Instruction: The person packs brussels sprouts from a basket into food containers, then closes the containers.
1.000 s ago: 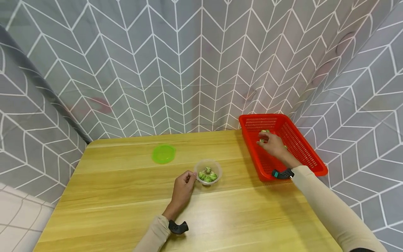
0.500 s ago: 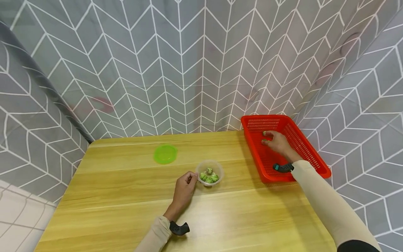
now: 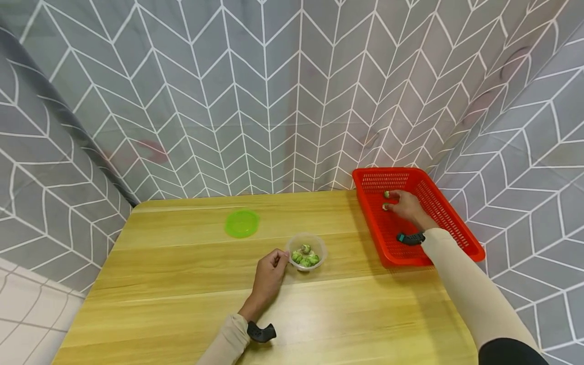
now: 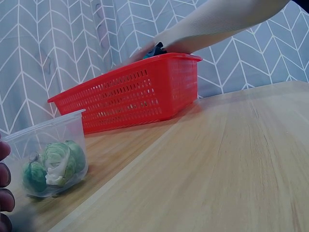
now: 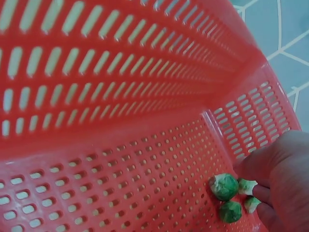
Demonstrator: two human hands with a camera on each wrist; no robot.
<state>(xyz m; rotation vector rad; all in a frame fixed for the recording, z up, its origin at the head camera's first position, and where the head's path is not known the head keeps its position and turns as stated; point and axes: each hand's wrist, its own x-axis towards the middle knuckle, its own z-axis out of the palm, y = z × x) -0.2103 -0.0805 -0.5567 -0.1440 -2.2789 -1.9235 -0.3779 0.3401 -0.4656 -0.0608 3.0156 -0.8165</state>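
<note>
My left hand [image 3: 269,274] pinches the near-left rim of a clear plastic tub [image 3: 321,249], which stands upright on the table. Several Brussels sprouts [image 4: 59,162] lie inside the tub. My right hand [image 3: 408,207] reaches down into a red plastic basket [image 3: 371,228], thumb and fingers spread apart. On the basket floor, several more Brussels sprouts [image 5: 223,187] sit close together by the fingertips. The right wrist view shows the hand [image 5: 285,176] beside them, partly covering some. Whether the fingers touch a sprout is hard to tell.
A round green lid [image 3: 242,223] lies flat on the wooden table [image 3: 173,284], behind and left of the tub. Patterned grey curtains [image 3: 255,101] hang behind the table and to its sides. The basket's raised walls surround the right hand.
The right hand has spread its thumb and fingers and shifted slightly within the basket, near the sprouts. The left hand stays on the tub's rim. The whole head view has drifted slightly.
</note>
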